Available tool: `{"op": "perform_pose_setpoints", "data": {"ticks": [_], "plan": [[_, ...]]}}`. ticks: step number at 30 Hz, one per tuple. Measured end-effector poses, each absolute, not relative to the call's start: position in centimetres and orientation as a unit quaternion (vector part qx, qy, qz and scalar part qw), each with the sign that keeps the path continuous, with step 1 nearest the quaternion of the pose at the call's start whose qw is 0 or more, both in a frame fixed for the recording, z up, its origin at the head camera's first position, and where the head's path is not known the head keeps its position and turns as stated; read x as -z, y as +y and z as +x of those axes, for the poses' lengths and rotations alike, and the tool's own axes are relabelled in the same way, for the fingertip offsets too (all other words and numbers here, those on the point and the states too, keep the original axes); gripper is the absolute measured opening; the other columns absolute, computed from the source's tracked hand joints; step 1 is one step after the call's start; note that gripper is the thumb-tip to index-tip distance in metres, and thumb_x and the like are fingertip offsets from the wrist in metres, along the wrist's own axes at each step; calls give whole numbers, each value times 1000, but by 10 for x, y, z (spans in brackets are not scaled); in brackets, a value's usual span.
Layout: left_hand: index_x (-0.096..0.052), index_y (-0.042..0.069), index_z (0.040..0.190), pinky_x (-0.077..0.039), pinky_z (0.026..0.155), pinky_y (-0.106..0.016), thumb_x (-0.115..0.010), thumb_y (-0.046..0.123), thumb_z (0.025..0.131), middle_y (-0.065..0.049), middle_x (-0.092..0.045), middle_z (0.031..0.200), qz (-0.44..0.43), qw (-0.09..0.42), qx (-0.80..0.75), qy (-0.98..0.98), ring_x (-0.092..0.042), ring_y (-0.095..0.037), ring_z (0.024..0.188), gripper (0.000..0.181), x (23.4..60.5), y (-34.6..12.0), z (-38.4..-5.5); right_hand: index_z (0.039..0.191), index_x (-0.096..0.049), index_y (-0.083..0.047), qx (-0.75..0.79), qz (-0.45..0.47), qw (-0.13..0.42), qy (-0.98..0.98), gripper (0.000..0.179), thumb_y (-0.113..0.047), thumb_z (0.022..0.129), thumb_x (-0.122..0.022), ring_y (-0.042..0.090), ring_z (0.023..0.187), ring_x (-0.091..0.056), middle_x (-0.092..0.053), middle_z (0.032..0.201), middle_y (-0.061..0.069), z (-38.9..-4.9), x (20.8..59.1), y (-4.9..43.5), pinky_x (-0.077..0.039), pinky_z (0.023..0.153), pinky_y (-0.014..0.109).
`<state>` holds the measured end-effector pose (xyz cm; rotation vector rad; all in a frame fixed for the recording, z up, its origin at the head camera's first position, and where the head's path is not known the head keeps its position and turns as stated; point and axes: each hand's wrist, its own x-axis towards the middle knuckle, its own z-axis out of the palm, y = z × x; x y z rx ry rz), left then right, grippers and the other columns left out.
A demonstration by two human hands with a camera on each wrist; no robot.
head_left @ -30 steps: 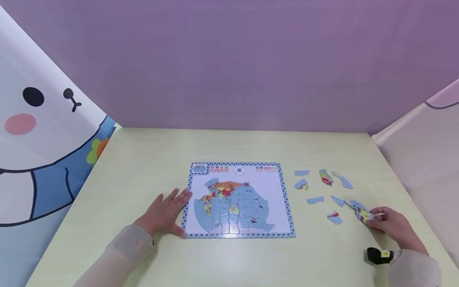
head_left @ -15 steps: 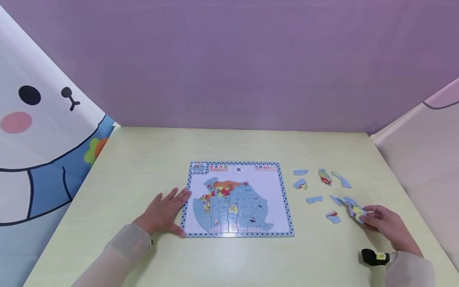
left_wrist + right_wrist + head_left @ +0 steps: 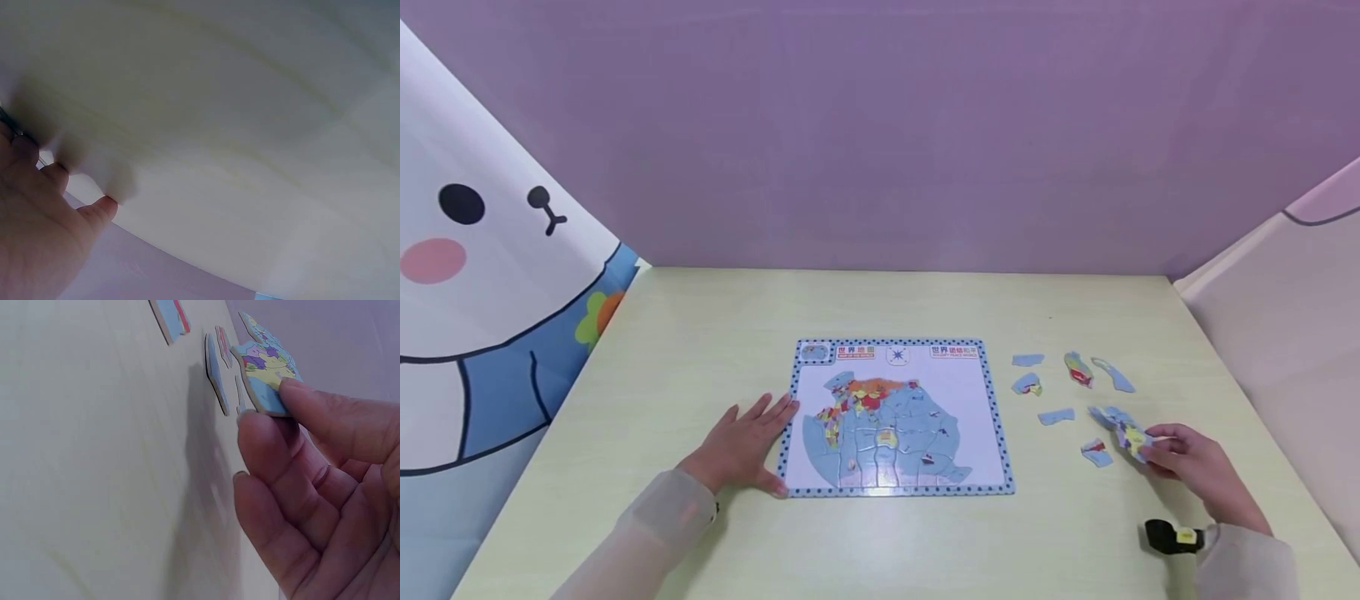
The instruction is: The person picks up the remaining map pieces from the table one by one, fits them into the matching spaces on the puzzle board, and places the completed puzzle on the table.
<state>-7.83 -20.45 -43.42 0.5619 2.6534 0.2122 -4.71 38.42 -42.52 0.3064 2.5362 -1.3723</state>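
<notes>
In the head view a world-map puzzle board point(image 3: 992, 417) with a dotted blue border lies on the table, part of its map filled with pieces. My left hand point(image 3: 741, 442) lies with fingers spread at the board's left edge, fingertips on the border; the left wrist view shows only part of this hand point(image 3: 44, 219). Off to the right, my right hand point(image 3: 1195, 467) pinches a multicoloured map puzzle piece point(image 3: 1129, 435) by its near end. Seen from the right wrist, thumb and forefinger grip the puzzle piece point(image 3: 269, 369), which is raised above the table.
Several loose puzzle pieces, among them a red-and-yellow piece point(image 3: 1078, 369) and a curved blue piece point(image 3: 1114, 375), lie right of the board. A piece with a red patch point(image 3: 1097, 452) is nearer the hand. A purple wall point(image 3: 910, 142) stands behind the table point(image 3: 730, 308).
My right hand has shifted left with the pinched puzzle piece, which now overlaps a small blue piece in the head view. The left hand keeps its place on the board's edge.
</notes>
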Motion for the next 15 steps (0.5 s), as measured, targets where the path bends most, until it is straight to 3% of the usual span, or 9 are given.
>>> {"op": "perform_pose_setpoints", "data": {"ticks": [15], "plan": [[-28,6,150,-16,107,-68,-83,54,62,-11,-24,157,201,213,-83,953,-15,-38,143,114,431,-204,-77,116,-43,20,477,87,118,867,34,0,92,-58,6,69,-61,-59,83,2,-47,424,366,-55,65,23]]}}
